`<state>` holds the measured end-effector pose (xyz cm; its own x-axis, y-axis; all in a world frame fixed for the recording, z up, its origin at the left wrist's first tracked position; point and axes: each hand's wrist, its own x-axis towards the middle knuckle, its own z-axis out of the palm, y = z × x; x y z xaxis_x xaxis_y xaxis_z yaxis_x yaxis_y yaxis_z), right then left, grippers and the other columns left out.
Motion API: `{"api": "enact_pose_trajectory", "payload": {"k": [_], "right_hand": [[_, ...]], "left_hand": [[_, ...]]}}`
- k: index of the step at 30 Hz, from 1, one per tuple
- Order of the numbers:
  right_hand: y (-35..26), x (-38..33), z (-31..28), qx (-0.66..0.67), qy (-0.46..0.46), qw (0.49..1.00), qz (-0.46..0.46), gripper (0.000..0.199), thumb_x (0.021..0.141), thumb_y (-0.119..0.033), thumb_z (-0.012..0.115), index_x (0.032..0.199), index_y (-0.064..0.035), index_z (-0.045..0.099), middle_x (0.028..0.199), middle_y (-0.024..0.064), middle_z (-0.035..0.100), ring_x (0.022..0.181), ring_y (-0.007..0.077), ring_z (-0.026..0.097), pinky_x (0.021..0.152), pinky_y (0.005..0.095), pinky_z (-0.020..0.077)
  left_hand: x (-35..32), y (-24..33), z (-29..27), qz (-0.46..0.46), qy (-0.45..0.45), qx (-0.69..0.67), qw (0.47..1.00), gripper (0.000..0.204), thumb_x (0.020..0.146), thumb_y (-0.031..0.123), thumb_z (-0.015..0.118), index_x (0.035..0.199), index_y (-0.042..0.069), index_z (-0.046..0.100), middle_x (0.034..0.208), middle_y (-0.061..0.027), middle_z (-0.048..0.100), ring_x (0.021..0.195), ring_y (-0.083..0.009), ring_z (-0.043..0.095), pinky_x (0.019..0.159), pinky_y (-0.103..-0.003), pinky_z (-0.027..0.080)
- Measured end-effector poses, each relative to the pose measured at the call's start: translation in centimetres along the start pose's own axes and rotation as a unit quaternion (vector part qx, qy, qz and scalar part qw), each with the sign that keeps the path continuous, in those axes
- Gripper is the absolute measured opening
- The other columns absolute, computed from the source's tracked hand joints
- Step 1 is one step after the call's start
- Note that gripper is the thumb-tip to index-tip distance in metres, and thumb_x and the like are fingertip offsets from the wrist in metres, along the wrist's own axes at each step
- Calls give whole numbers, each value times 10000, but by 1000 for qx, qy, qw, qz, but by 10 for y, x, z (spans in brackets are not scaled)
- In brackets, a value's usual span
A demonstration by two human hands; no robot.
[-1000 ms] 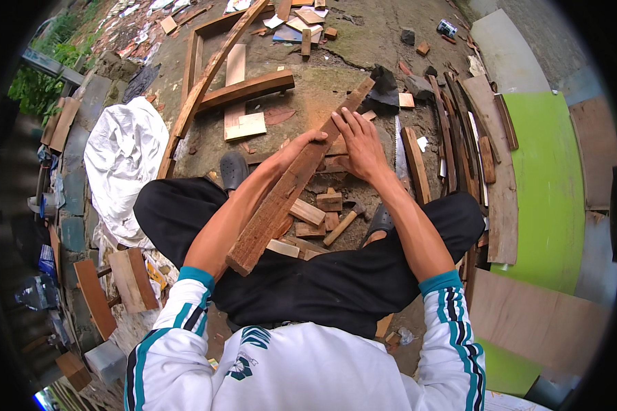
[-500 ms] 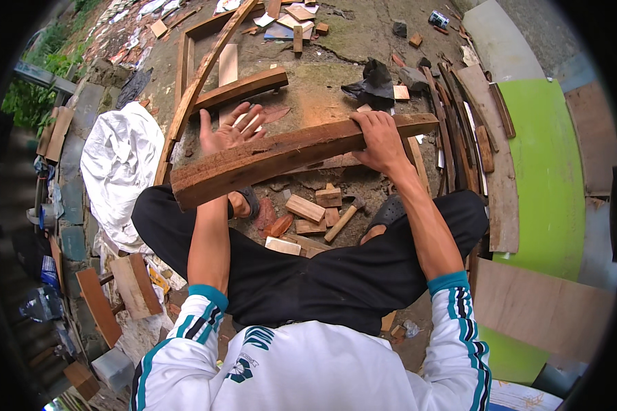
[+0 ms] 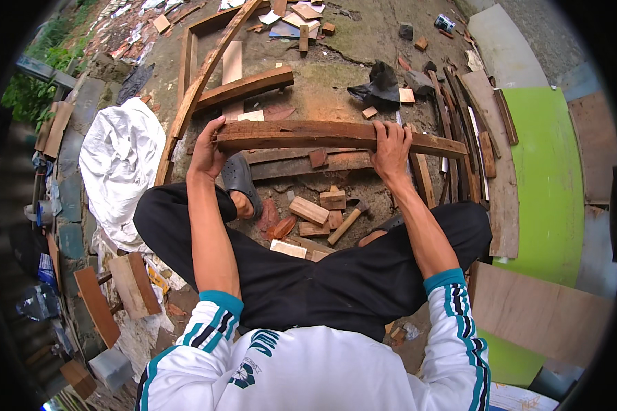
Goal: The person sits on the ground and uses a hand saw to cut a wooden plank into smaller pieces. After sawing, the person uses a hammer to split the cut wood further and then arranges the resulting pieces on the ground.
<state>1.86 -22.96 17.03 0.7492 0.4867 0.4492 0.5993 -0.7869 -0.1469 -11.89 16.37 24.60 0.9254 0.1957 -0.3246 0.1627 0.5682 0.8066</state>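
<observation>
A long brown wooden beam (image 3: 295,135) lies crosswise in front of me, held up off the ground. My left hand (image 3: 207,149) cups its left end, with the palm against the end face and the thumb along the top. Toward the right part of the beam, my right hand (image 3: 391,152) wraps over it from above, fingers closed around the wood. Below the beam, between my feet, a hammer (image 3: 344,226) with a wooden handle rests among several small wood blocks (image 3: 309,210). Another timber (image 3: 319,164) lies on the ground just behind them.
A wooden frame (image 3: 202,82) of long beams lies at the far left, beside a white cloth sack (image 3: 121,171). Thin planks (image 3: 452,116) are stacked on the right, along a green board (image 3: 545,178). Black plastic (image 3: 377,85) sits on the ground ahead.
The beam's left end has swung away from me and the beam is now nearly level across. My left hand, open behind the beam before, now grips its left end. My right hand shifted slightly.
</observation>
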Motion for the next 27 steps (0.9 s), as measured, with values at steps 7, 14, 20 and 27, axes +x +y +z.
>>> {"api": "enact_pose_trajectory", "payload": {"k": [7, 14, 20, 27], "right_hand": [[23, 31, -4, -43, 109, 992, -54, 556, 782, -49, 741, 1269, -203, 521, 1321, 12, 530, 1328, 251, 443, 1148, 544, 207], [23, 40, 10, -65, 92, 991, -71, 552, 774, -38, 715, 1252, -254, 542, 1371, -47, 528, 1369, 211, 410, 1156, 535, 195], [37, 23, 42, -50, 32, 984, 170, 792, 758, -168, 788, 1446, -167, 394, 1537, 83, 380, 1434, 342, 322, 1135, 608, 210], [43, -36, 58, 72, -275, 837, 468, 835, 850, -339, 744, 1505, -42, 320, 1522, 206, 397, 1436, 378, 337, 1125, 570, 291]], "left_hand": [[-3, -17, 6, -194, -146, 293, 925, 484, 983, 503, 563, 1094, 48, 684, 1098, -77, 672, 947, -198, 655, 831, -385, 533], [-27, -82, 48, -318, -243, 383, 833, 948, 758, 416, 851, 1495, 23, 402, 1320, -193, 566, 1024, -231, 639, 849, -360, 534], [-38, -83, 83, -140, -109, 569, 803, 848, 665, 369, 843, 1361, -12, 547, 1176, -200, 676, 1060, -292, 655, 942, -383, 491], [-40, -135, 65, -173, -18, 617, 768, 918, 652, 477, 810, 1397, 17, 530, 1230, -216, 679, 1112, -340, 665, 952, -419, 504]]}}
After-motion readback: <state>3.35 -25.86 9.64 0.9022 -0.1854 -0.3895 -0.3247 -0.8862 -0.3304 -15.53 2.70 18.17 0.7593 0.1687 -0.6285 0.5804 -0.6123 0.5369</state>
